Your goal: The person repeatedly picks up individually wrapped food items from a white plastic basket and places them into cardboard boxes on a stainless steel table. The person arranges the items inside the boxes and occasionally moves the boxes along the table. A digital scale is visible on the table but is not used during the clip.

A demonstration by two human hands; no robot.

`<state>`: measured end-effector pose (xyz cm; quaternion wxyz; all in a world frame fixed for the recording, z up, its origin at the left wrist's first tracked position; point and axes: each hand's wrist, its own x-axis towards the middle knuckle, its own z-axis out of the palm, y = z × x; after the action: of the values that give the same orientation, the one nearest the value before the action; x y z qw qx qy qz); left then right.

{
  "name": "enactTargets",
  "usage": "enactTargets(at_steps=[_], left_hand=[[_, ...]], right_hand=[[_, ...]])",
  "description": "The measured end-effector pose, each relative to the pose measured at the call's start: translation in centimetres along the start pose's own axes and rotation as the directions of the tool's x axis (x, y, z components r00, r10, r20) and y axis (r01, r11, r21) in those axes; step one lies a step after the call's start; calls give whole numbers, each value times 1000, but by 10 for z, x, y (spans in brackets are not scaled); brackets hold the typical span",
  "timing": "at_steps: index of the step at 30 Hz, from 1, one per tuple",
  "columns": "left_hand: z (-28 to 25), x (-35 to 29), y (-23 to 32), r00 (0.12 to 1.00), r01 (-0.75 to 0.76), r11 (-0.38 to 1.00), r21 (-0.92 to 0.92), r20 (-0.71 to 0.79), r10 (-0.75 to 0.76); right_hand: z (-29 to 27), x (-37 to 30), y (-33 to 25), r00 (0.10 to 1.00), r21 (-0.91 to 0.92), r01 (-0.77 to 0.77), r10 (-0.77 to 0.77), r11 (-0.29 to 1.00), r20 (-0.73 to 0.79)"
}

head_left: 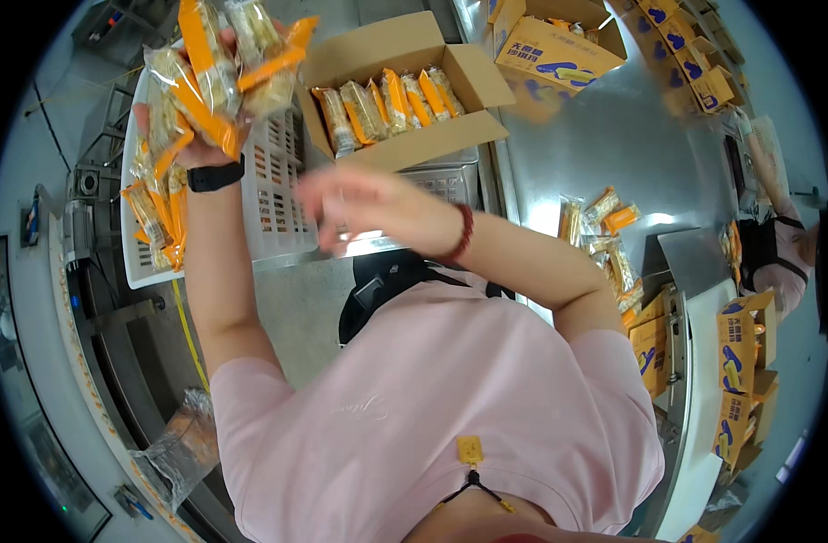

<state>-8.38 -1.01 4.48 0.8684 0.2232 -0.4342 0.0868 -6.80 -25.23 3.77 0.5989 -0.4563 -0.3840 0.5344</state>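
Head cam: left hand (192, 118) is up high, clamped around a fat bunch of orange-and-clear snack packets (224, 68), right over the white plastic crate (273, 199). Right hand (359, 204) is blurry, fingers spread and holding nothing, just below the open cardboard box (405, 86) with more packets lined up inside. Loose packets (599, 231) sit on the steel counter (604, 136).

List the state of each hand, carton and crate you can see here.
left hand: raised, gripping a bunch of orange snack packets
right hand: open, empty, blurred
open carton: flaps up, partly filled with a row of packets
white crate: holds a few packets at its left side
printed carton: open
loose packets: lying on the steel table
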Motion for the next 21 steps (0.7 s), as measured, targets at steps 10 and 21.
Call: enactTargets(at_steps=[10,21], left_hand=[[2,-2,22,576,-34,726,687,-580,576],[53,5,0,558,-11,909,417,-752,352]], right_hand=[[-75,-5,53,650,421,492,1,762,-760],[-147,-121,21,229,-7,682,-222,731,-948]])
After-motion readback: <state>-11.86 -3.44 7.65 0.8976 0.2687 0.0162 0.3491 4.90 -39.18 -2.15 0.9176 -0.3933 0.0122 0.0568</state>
